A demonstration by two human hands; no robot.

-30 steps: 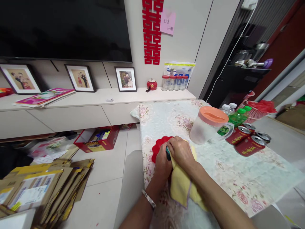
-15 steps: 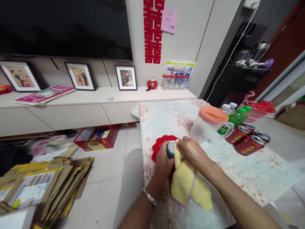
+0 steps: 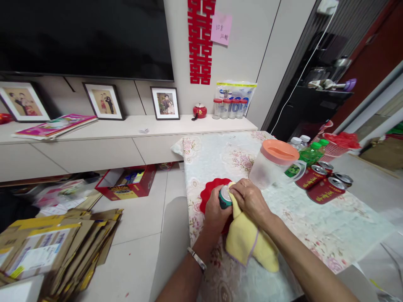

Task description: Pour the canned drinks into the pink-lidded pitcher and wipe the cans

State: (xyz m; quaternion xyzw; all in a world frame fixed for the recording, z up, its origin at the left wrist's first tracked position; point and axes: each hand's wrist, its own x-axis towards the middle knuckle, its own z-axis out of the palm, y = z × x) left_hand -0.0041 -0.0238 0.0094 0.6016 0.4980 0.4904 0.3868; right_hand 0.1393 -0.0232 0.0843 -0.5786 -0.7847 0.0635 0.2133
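My left hand (image 3: pixel 215 212) is closed around a dark green drink can (image 3: pixel 225 203), its silver top facing up towards me. A yellow cloth (image 3: pixel 244 235) with a purple edge is bunched in the fingers of my right hand (image 3: pixel 251 200), which presses it against the can's upper rim. The rest of the cloth hangs down over the near side of the table. Just behind and below the can is a red scalloped dish (image 3: pixel 207 193), partly covered by my hands.
A clear pitcher (image 3: pixel 261 167) with an orange lid stands right of my hands on the flowered tablecloth (image 3: pixel 220 155). Beyond it are several red cans (image 3: pixel 325 191), green-capped bottles (image 3: pixel 311 155) and a pink basket (image 3: pixel 335 149). Folded cardboard (image 3: pixel 91 247) and a red box (image 3: pixel 126 184) lie on the floor at left.
My right hand has shifted slightly at the can's rim, still pinching the cloth. The can looks a little more tilted. The whole view has moved slightly.
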